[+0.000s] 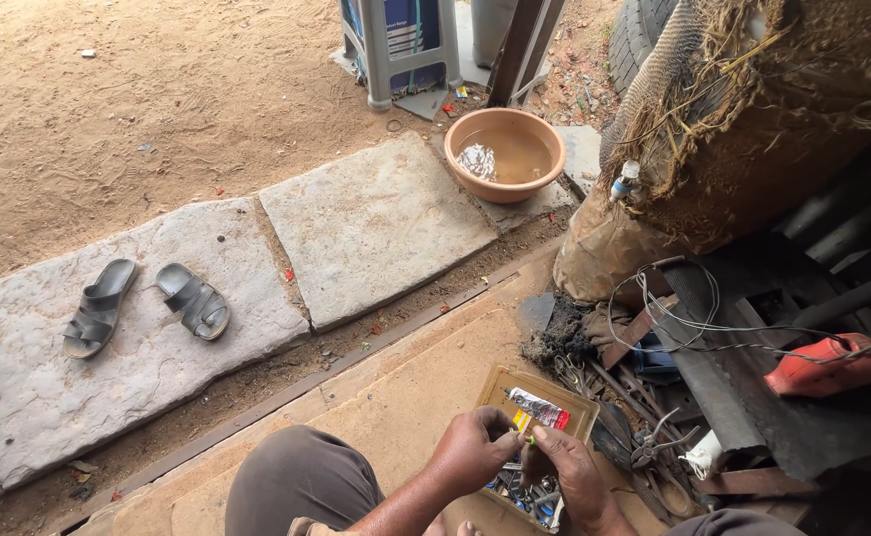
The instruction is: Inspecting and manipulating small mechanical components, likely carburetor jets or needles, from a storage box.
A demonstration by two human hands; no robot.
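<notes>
My left hand (473,449) and my right hand (572,472) meet at the bottom of the view, above a shallow brown tray (574,406) of small metal parts. Both hands pinch one small yellow-green object (526,429) between their fingertips; its shape is too small to make out. A red and white tube (537,407) lies in the tray just beyond my fingers. My knee in brown trousers (301,478) is at the lower left.
Pliers (654,447), scissors and other tools lie right of the tray, with wire (688,318) and a red power tool (824,365). A water-filled basin (507,152) stands on stone slabs (376,226); two dark sandals (142,301) lie at left. A sacking-covered tyre (743,109) rises behind.
</notes>
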